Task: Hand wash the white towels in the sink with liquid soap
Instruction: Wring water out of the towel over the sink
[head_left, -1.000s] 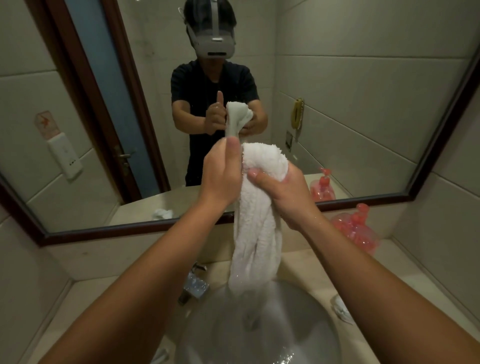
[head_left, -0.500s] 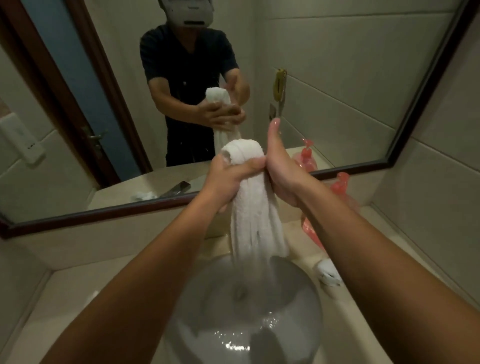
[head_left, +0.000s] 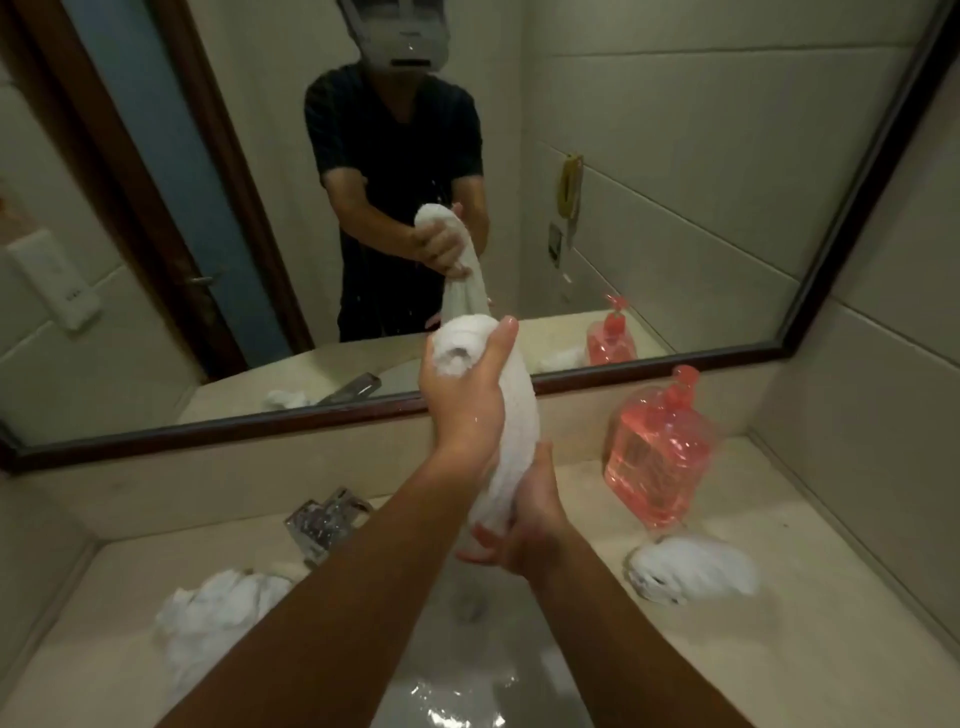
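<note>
Head view looks down over 2 bare forearms reaching out above the sink, whose basin holds a shallow film of water that glints near the bottom edge of the frame. Between the hands is 1 white rolled towel, wound into a thick sausage and held steeply tilted, its upper end toward the mirror and its lower end over the basin.

The left hand is the upper one. Its fingers and thumb wrap round the top of the roll, just under the open spiral end. The right hand is lower and nearer the camera, curled round the bottom end of the same roll, with the thumb lying up along the cloth. Both hands look wet.

On the beige counter, a crumpled towel lies left of the basin, near the chrome faucet. A bunched towel lies on the right side. Just behind it stands the pink soap bottle with its pump top, close under the mirror's dark frame. The mirror reflects the person in a dark shirt, both hands on the roll.
</note>
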